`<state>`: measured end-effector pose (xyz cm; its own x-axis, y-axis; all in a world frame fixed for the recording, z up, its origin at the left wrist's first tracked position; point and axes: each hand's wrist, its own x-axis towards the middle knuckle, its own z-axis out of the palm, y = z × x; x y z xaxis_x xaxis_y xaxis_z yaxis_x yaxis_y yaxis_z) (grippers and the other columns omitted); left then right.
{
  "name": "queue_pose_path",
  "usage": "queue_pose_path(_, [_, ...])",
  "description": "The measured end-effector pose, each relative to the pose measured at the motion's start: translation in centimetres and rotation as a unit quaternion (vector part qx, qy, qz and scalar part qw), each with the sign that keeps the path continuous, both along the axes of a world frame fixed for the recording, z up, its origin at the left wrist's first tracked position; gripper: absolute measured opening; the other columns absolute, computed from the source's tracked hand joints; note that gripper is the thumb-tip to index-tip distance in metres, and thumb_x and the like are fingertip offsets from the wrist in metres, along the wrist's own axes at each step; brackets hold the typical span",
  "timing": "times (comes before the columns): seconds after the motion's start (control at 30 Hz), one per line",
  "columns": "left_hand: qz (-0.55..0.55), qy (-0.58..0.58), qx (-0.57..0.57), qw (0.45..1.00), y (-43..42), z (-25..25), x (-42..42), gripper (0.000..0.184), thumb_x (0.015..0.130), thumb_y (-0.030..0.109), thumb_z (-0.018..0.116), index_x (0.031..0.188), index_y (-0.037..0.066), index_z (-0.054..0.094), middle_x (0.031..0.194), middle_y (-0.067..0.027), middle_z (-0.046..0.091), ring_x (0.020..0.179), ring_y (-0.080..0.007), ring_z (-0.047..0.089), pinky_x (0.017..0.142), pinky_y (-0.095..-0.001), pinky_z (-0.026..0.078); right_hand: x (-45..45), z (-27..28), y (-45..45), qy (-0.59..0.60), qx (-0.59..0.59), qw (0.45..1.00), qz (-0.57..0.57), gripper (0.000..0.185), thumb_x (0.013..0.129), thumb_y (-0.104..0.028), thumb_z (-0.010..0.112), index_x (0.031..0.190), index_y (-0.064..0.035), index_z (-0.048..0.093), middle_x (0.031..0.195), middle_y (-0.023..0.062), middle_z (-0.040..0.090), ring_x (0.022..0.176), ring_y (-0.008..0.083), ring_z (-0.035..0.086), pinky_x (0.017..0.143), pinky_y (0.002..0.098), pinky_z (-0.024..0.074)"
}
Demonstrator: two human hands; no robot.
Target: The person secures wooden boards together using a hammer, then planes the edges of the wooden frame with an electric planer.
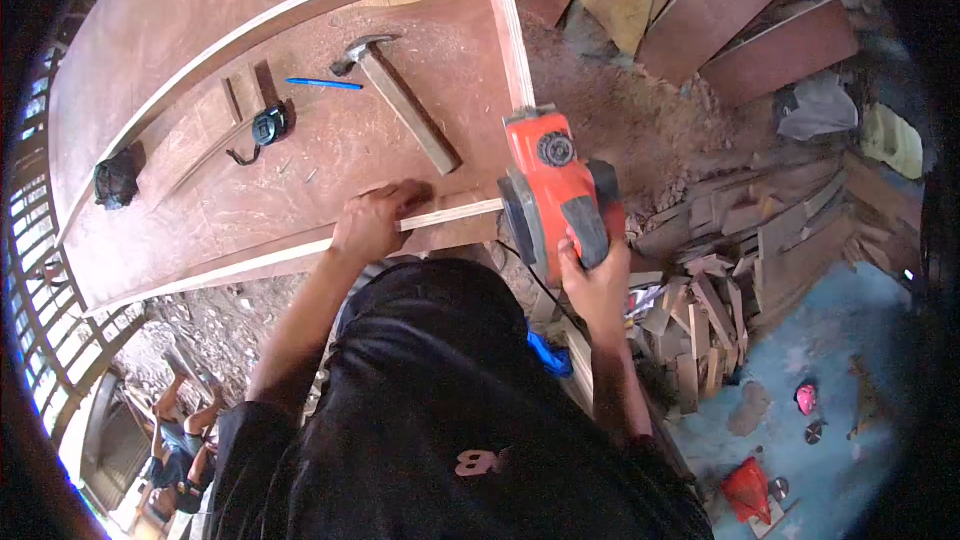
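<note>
My right hand wraps round the rear handle of an orange electric planer. The planer rests along the short right end of a plywood frame, its front by the far end piece. My left hand grips the frame's near side board, fingers bent over the top edge. Inside the frame lie a claw hammer with a wooden handle, a blue pen and a black tape measure. The planer's underside is hidden.
A black bundle sits at the frame's left. Reddish boards lean at the upper right, and a heap of wood offcuts lies at right. A cable trails below the planer. Another person sits at lower left.
</note>
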<state>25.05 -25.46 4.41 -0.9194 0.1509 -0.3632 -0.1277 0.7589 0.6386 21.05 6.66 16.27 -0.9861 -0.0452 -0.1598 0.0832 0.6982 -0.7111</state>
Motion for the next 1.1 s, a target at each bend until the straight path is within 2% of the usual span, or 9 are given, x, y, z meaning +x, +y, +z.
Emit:
queue_pose_path(0.2, [-0.007, -0.027, 0.000, 1.000, -0.4, -0.6, 0.2, 0.051, 0.087, 0.011, 0.072, 0.136, 0.024, 0.070, 0.133, -0.0057, 0.073, 0.117, -0.0303, 0.072, 0.102, -0.0426, 0.058, -6.9, 1.5, -5.6, -0.054, -0.033, 0.996, -0.063, 0.032, 0.085, -0.010, 0.076, 0.109, 0.0013, 0.058, 0.074, 0.0131, 0.063, 0.078, 0.0359, 0.073, 0.071, 0.0474, 0.0543])
queue_pose_path(0.3, [-0.009, -0.078, -0.022, 0.997, -0.3, 2.0, -0.8, 0.052, 0.086, 0.016, 0.075, 0.137, 0.024, 0.070, 0.134, -0.0062, 0.073, 0.117, -0.0307, 0.072, 0.102, -0.0431, 0.058, -8.9, 1.2, -7.2, -0.009, 0.001, 0.999, -0.044, 0.026, 0.085, -0.009, 0.074, 0.106, 0.0023, 0.063, 0.077, 0.0137, 0.068, 0.078, 0.0340, 0.074, 0.072, 0.0472, 0.0551])
queue_pose_path(0.37, [-0.002, -0.026, 0.005, 1.000, -0.5, 0.8, -0.1, 0.048, 0.086, 0.020, 0.074, 0.134, 0.023, 0.069, 0.131, -0.0073, 0.073, 0.117, -0.0315, 0.071, 0.101, -0.0432, 0.058, -10.9, 0.2, -8.0, 0.048, -0.018, 0.999, -0.008, 0.023, 0.085, -0.010, 0.074, 0.102, 0.0033, 0.066, 0.081, 0.0150, 0.071, 0.078, 0.0331, 0.074, 0.073, 0.0469, 0.0552])
queue_pose_path(0.53, [-0.008, -0.018, 0.010, 1.000, -0.7, 0.3, 0.1, 0.045, 0.088, 0.019, 0.070, 0.133, 0.022, 0.069, 0.131, -0.0081, 0.072, 0.120, -0.0305, 0.070, 0.104, -0.0410, 0.056, -16.0, -0.1, -10.3, 0.036, 0.005, 0.999, -0.010, 0.024, 0.082, -0.014, 0.075, 0.095, 0.0048, 0.070, 0.082, 0.0201, 0.073, 0.079, 0.0350, 0.074, 0.074, 0.0480, 0.0541])
queue_pose_path(0.63, [-0.015, -0.006, 0.020, 1.000, -0.8, -0.4, 0.3, 0.048, 0.087, 0.017, 0.070, 0.135, 0.022, 0.069, 0.132, -0.0063, 0.072, 0.120, -0.0296, 0.069, 0.106, -0.0397, 0.056, -19.2, 0.6, -12.4, 0.056, 0.010, 0.998, -0.007, 0.026, 0.083, -0.018, 0.077, 0.091, 0.0069, 0.073, 0.075, 0.0123, 0.072, 0.072, 0.0257, 0.070, 0.075, 0.0443, 0.0550])
queue_pose_path(0.7, [-0.027, 0.009, 0.010, 1.000, -0.9, -0.7, 0.3, 0.050, 0.087, 0.016, 0.070, 0.136, 0.022, 0.068, 0.132, -0.0047, 0.072, 0.120, -0.0291, 0.069, 0.106, -0.0390, 0.055, -22.0, -1.0, -13.2, 0.118, -0.023, 0.993, -0.004, 0.024, 0.083, -0.018, 0.078, 0.087, 0.0055, 0.074, 0.072, 0.0091, 0.070, 0.064, 0.0223, 0.066, 0.067, 0.0423, 0.0543])
queue_pose_path(0.8, [-0.020, -0.058, -0.030, 0.998, -0.5, 1.4, -0.1, 0.052, 0.086, 0.013, 0.070, 0.137, 0.022, 0.068, 0.132, -0.0026, 0.073, 0.120, -0.0279, 0.070, 0.106, -0.0383, 0.056, -25.8, -1.1, -13.9, 0.091, -0.082, 0.992, 0.007, 0.019, 0.084, -0.016, 0.079, 0.087, 0.0017, 0.075, 0.069, 0.0045, 0.067, 0.058, 0.0153, 0.061, 0.056, 0.0360, 0.0499])
queue_pose_path(0.97, [-0.014, -0.017, -0.007, 1.000, -0.3, 0.6, -0.1, 0.045, 0.088, 0.013, 0.070, 0.132, 0.021, 0.072, 0.132, -0.0039, 0.073, 0.120, -0.0274, 0.070, 0.102, -0.0388, 0.058, -23.8, 2.3, -8.7, 0.116, -0.110, 0.985, -0.059, 0.015, 0.087, -0.011, 0.082, 0.097, -0.0025, 0.074, 0.069, -0.0012, 0.063, 0.054, 0.0080, 0.052, 0.050, 0.0273, 0.0434])
queue_pose_path(1.1, [0.004, 0.032, 0.019, 0.999, -0.2, -1.3, 0.5, 0.037, 0.090, 0.018, 0.071, 0.126, 0.018, 0.075, 0.128, -0.0056, 0.075, 0.116, -0.0292, 0.072, 0.099, -0.0396, 0.059, -14.8, 6.8, -1.7, 0.030, -0.187, 0.971, -0.145, 0.022, 0.088, -0.010, 0.083, 0.103, -0.0033, 0.069, 0.090, 0.0021, 0.067, 0.065, 0.0087, 0.057, 0.051, 0.0282, 0.0457])
